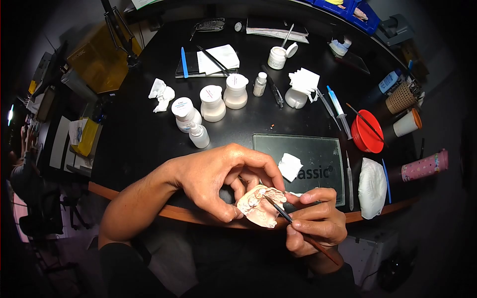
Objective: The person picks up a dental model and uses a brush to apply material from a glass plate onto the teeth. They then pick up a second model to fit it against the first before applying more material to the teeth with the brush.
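Note:
Near the table's front edge, my left hand [218, 179] is closed around a pinkish-cream dental cast [261, 211], its row of teeth turned up toward me. My right hand [318, 223] pinches a thin brush [288, 217] with a dark ferrule and a reddish-brown handle. The brush tip touches, or lies very close to, the teeth on the cast; the exact contact is too small to tell. Just beyond the hands lies a glass slab [298, 144] marked "Classic", with a folded white tissue [290, 167] on it.
White-capped powder jars [213, 104] and a dropper bottle [199, 135] stand beyond my left hand. To the right are a red bowl [366, 131] with a brush across it, a syringe [339, 110], a white pad [372, 188] and a pink tumbler [425, 165]. An open jar [278, 58] stands farther back.

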